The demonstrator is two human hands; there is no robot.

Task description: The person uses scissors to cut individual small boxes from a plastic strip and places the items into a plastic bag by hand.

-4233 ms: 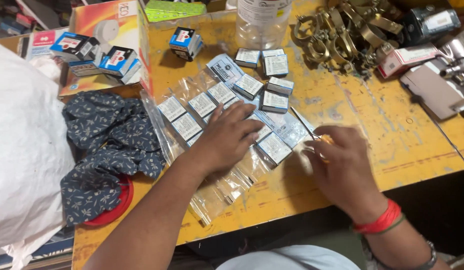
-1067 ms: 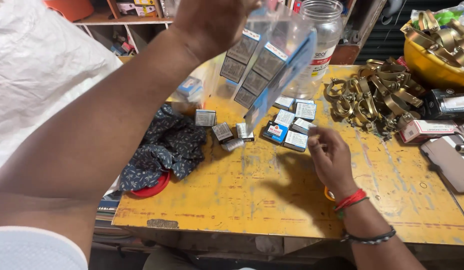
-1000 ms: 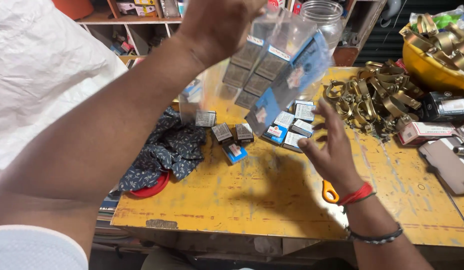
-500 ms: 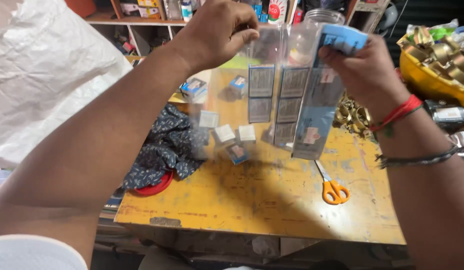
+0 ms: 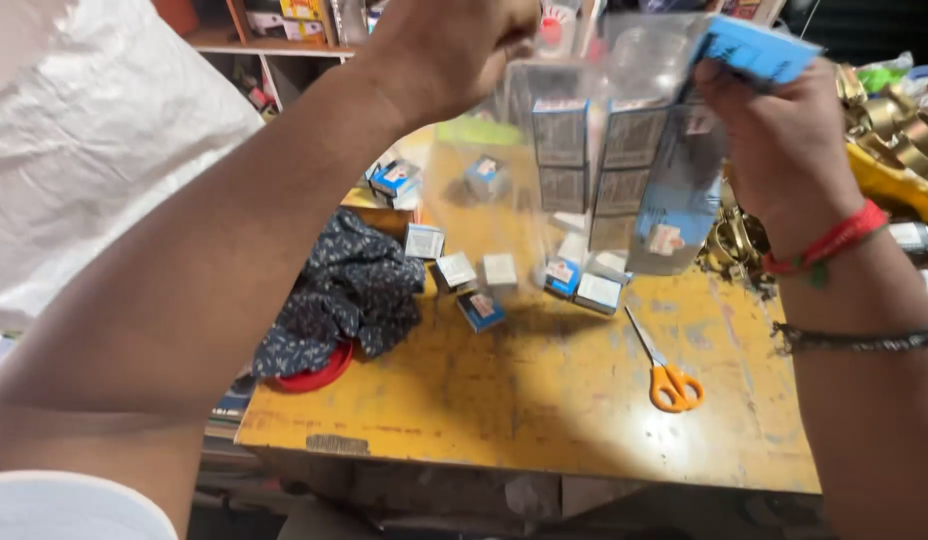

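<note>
I hold a clear plastic bag (image 5: 624,160) up in front of me over the yellow table (image 5: 544,400). Several small grey boxes show through the bag in two columns. My left hand (image 5: 454,50) grips the bag's top left edge. My right hand (image 5: 784,140) grips the top right, where a blue card header (image 5: 754,45) sits. More small boxes (image 5: 484,275) lie loose on the table below the bag.
Orange-handled scissors (image 5: 664,370) lie on the table at the right. A dark patterned cloth (image 5: 349,295) covers a red lid (image 5: 314,375) at the left edge. Brass fittings (image 5: 884,130) pile at the far right. A white sack (image 5: 94,140) stands at the left.
Both hands left the table and lifted the bag of boxes; my right hand rose from the loose boxes and took the bag's right top edge. Scissors now show on the table.
</note>
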